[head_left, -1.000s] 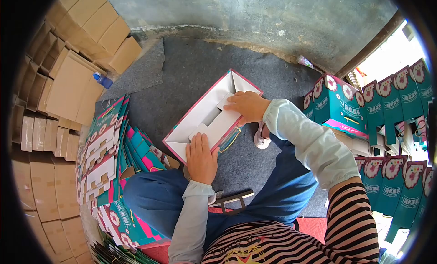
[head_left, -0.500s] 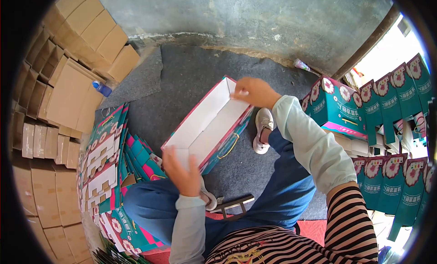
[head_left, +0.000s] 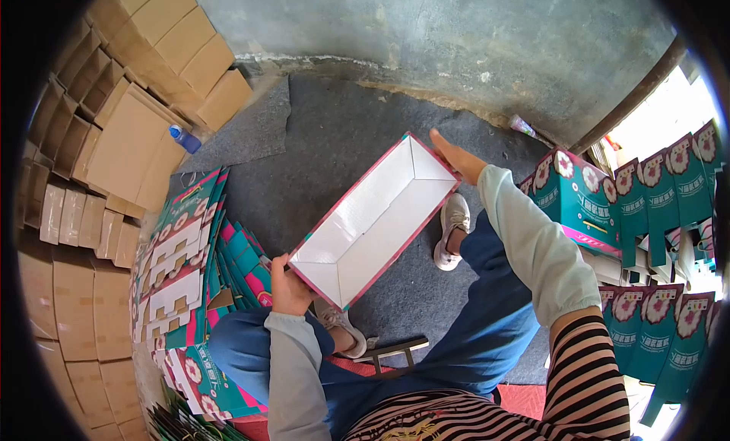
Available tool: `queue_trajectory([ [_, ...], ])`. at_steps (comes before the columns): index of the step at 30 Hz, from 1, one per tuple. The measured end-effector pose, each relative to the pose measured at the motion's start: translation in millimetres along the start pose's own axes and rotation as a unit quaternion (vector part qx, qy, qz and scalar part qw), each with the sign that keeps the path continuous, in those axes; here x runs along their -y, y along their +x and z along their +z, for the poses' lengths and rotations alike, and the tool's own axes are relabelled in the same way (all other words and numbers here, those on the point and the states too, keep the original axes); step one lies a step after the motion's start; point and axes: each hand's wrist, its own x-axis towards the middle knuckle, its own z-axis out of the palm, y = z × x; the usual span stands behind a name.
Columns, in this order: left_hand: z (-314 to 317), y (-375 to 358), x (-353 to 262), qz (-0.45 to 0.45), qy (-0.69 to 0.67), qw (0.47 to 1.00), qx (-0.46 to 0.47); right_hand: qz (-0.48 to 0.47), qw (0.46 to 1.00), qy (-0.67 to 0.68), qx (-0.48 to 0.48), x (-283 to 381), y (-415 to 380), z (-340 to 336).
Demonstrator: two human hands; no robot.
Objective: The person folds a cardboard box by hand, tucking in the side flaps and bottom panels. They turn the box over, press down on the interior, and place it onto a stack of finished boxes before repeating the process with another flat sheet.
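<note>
A long open-topped cardboard gift box [head_left: 372, 213] lies slantwise between my hands, its white inside facing up and its rim magenta and teal. My left hand [head_left: 290, 289] grips its near-left end, thumb at the rim and the other fingers hidden behind the wall. At the far-right end, my right hand [head_left: 458, 160] presses its palm against the outside wall with the fingers stretched along it. Together the hands hold the box above the dark floor mat. Flat teal printed cartons [head_left: 236, 262] lie stacked by my left knee.
Brown cardboard boxes [head_left: 84, 312] are piled along the left, with a blue bottle [head_left: 185, 139] beside them. Finished-looking teal boxes [head_left: 585, 198] and rows of hanging teal cartons [head_left: 646, 327] stand on the right. A bare wall [head_left: 426, 30] closes the far side.
The box has turned so its opening faces me more squarely. My right hand has gone from inside the far corner to the outside end; my left hand has shifted to the near end's outer side.
</note>
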Motion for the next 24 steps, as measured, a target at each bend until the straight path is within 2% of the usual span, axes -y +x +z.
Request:
queue_trajectory([
  [2, 10.3, -10.6, 0.7, 0.081, 0.011, 0.996, 0.045, -0.008, 0.998, 0.059, -0.02, 13.2, -15.2, -9.0],
  [4, 30.4, -20.0, 0.2, 0.244, 0.074, 0.964, 0.076, -0.027, 0.989, 0.142, -0.027, 15.5, -18.8, -22.9],
  [5, 36.2, -23.5, 0.2, 0.325, 0.102, 0.936, 0.089, -0.065, 0.983, 0.17, 0.011, 13.2, -19.0, -30.6],
  [7, 35.5, -26.9, -3.2, 0.399, 0.122, 0.908, 0.043, -0.141, 0.96, 0.224, 0.091, 10.9, -21.2, -40.3],
  [8, 21.4, -25.8, -5.4, 0.378, 0.116, 0.919, 0.009, -0.148, 0.959, 0.222, 0.097, 8.5, -18.4, -42.8],
  [11, 4.7, -16.2, -1.0, 0.298, 0.107, 0.943, -0.098, -0.072, 0.991, 0.104, 0.035, 16.9, -42.7, -25.9],
  [12, 2.6, -12.8, 2.5, 0.267, 0.107, 0.948, -0.134, -0.037, 0.995, 0.065, 0.059, 12.0, -40.6, -22.4],
  [14, -9.0, 1.2, 18.4, 0.216, 0.079, 0.96, -0.158, -0.006, 0.999, 0.048, 0.024, -4.0, -33.8, -8.2],
  [15, -17.9, 8.3, 27.1, 0.189, 0.064, 0.965, -0.172, -0.004, 0.996, 0.07, 0.059, -18.8, -24.8, -5.4],
  [18, -60.8, 17.5, 55.5, 0.159, 0.087, 0.97, -0.161, -0.025, 0.986, 0.084, 0.145, -60.3, -3.8, -6.8],
  [19, -61.2, 17.2, 56.1, 0.176, 0.074, 0.973, -0.134, -0.037, 0.982, 0.08, 0.17, -80.5, 6.9, -12.8],
  [20, -61.5, 18.5, 55.9, 0.192, 0.062, 0.974, -0.106, 0.003, 0.979, 0.143, 0.147, -110.4, 32.7, -21.5],
  [22, -66.4, 18.1, 57.1, 0.195, -0.001, 0.978, -0.074, -0.111, 0.964, -0.058, 0.235, -97.2, 36.3, -34.7],
  [24, -58.9, 16.7, 59.0, 0.164, 0.02, 0.98, -0.107, -0.107, 0.952, 0.022, 0.287, -101.7, 32.6, -22.2],
])
